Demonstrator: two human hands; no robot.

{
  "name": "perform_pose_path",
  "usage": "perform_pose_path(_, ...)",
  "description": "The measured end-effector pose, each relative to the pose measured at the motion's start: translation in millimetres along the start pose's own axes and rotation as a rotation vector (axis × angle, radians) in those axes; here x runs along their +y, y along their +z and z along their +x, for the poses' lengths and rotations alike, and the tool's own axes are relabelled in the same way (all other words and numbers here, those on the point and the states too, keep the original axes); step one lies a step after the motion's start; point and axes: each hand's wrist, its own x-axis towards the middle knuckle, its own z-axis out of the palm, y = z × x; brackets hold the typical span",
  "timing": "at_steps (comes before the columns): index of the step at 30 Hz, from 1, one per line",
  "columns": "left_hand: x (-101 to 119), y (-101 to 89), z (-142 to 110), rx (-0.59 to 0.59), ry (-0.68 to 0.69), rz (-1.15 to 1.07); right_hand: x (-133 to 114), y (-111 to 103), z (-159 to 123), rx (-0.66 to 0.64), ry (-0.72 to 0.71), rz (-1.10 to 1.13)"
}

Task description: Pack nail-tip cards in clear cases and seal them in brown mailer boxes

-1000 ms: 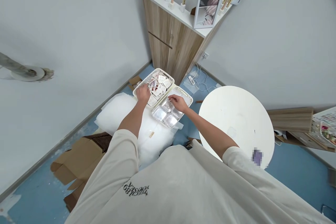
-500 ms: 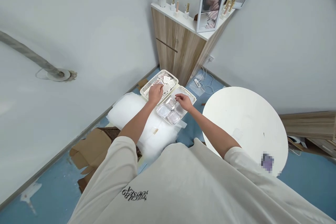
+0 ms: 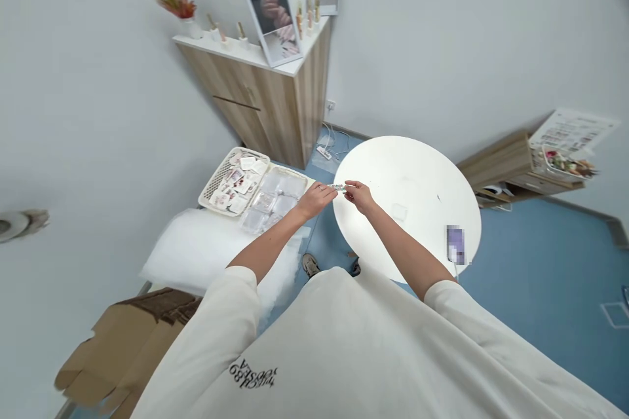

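My left hand (image 3: pixel 314 201) and my right hand (image 3: pixel 360 197) meet above the near edge of a round white table (image 3: pixel 407 196). Between their fingertips they pinch a small pale strip (image 3: pixel 338 187), too small to identify. To the left of my left hand lies a transparent compartment tray (image 3: pixel 273 200). Beyond it sits a white lattice basket (image 3: pixel 232 181) filled with small printed cards. Neither hand touches the tray or the basket.
A wooden cabinet (image 3: pixel 260 105) with a white top holds a framed photo and small bottles. White padding (image 3: pixel 201 252) lies under the tray and basket. A flattened cardboard box (image 3: pixel 128 347) is at lower left. A pixelated object (image 3: pixel 456 245) rests on the table.
Both hands have left the basket and tray and come together over the table edge, holding the strip. The view has swung, so the room's contents sit further left and lower.
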Motion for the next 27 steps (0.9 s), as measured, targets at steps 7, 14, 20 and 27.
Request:
perform_pose_path(7,68.7,110.2,52.6,0.006,-0.066,-0.139,12.7,-145.6,-12.8,0.118,-0.004,-0.015)
perform_pose_path(14,141.9,215.1,89.0,0.145,-0.6,-0.525,30.5,-250.7,-23.7,0.209,-0.005,-0.109)
perform_pose_path(20,171.8,271.7,100.9,0.014,-0.745,-0.614,56.9,-309.0,-26.7,0.235,0.041,-0.182)
perform_pose_path(27,157.4,310.6,94.8,-0.169,-0.966,-0.596,100.4,-340.8,-14.5,0.35,0.081,-0.289)
